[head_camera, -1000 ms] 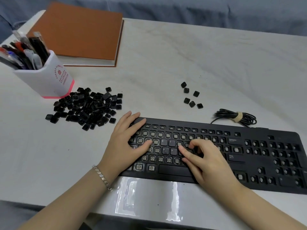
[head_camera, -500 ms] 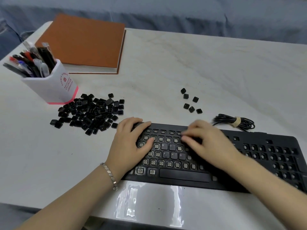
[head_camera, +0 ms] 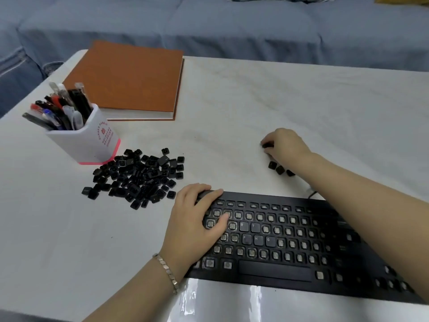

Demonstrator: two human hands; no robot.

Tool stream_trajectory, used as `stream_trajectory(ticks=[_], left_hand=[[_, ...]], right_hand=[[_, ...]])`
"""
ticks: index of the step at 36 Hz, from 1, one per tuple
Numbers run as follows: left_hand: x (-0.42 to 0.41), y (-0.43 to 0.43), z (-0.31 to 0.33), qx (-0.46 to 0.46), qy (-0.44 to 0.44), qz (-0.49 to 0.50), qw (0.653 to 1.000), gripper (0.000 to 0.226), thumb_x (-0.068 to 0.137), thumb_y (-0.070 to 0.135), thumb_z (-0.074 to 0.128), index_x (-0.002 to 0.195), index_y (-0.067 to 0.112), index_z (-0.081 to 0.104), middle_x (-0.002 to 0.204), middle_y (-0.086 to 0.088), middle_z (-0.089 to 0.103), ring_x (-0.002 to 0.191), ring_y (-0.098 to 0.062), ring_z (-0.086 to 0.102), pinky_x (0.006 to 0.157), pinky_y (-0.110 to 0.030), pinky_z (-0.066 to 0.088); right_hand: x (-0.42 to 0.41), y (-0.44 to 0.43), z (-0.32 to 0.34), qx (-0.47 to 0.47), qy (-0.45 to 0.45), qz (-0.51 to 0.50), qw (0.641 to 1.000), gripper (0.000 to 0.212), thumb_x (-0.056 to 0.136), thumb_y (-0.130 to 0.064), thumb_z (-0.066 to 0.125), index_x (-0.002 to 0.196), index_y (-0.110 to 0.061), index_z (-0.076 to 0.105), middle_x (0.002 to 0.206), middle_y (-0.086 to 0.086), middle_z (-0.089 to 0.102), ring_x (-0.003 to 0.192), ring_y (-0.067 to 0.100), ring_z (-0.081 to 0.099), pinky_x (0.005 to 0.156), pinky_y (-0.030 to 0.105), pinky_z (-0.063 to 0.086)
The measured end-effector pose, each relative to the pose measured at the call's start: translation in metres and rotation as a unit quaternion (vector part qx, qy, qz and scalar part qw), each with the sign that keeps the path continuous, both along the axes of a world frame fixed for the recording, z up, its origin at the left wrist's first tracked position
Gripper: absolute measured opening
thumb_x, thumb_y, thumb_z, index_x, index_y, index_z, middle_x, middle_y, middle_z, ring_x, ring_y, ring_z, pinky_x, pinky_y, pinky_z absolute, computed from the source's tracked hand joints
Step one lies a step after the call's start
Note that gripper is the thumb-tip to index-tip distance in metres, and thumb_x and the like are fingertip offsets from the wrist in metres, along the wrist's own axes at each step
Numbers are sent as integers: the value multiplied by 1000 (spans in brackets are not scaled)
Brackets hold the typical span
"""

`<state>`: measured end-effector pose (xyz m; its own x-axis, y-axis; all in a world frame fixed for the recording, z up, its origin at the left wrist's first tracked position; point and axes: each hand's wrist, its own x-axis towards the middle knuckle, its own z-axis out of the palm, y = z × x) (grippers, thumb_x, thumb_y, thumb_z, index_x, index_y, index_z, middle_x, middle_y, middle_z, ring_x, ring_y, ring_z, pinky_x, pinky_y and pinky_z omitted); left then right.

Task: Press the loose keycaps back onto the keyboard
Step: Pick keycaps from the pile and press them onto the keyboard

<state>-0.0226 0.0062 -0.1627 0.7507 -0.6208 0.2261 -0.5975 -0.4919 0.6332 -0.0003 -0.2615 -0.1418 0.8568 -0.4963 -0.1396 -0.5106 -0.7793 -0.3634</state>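
Note:
A black keyboard (head_camera: 290,273) lies at the near edge of the white table, most of its key sockets bare; a few letter caps and the space bar are fitted. My left hand (head_camera: 192,226) rests flat on the keyboard's left end. My right hand (head_camera: 284,145) is beyond the keyboard over a small group of loose keycaps (head_camera: 277,168), its fingertips curled onto one black keycap (head_camera: 267,145). A large pile of black keycaps (head_camera: 139,175) lies left of the keyboard.
A white pen holder (head_camera: 92,140) full of pens stands at the left, with an orange-covered book (head_camera: 130,80) behind it. The keyboard cable is mostly hidden under my right forearm. A blue fabric surface lies past the table's far edge.
My right hand left the keyboard's middle keys and reached forward to the small group of keycaps behind it. The left hand stayed on the keyboard's left end. The view shifted.

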Motion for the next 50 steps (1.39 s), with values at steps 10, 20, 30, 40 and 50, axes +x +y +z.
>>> stream_trajectory(ticks=[10,20,30,40,50], left_hand=[[0,-1,-1,-9,0,1,1000,44,74,37,63,115,19,64,115,2,54,113,-10,38,99,-24,29],[0,0,0,-5,3,-1,1000,45,74,38,63,115,19,65,116,2,54,114,-8,35,99,-16,22],[-1,0,1,-1,6,0,1000,51,75,49,50,114,20,64,116,3,53,114,-13,39,99,-24,27],[-1,0,4,8,11,-5,1000,53,75,50,49,115,19,64,117,1,53,114,-15,39,100,-19,23],[-1,0,3,11,11,-5,1000,52,75,49,50,115,19,64,116,1,53,115,-12,38,101,-18,22]], right_hand=[[-25,18,32,378,-233,-158,882,9,83,-7,62,91,-8,68,72,-1,62,57,8,54,55,13,46],[-105,50,49,753,-189,-284,563,13,67,-3,57,80,-1,61,71,10,58,57,11,59,49,17,52],[-155,80,45,501,-209,-169,823,23,67,0,70,88,-10,68,62,-4,65,55,6,60,60,11,50],[-164,92,44,536,-199,-164,804,30,57,-10,75,86,-12,70,63,-4,64,59,8,59,62,14,50],[-164,102,41,468,-242,-142,838,21,63,3,75,72,-15,69,53,-6,56,49,7,49,53,9,43]])
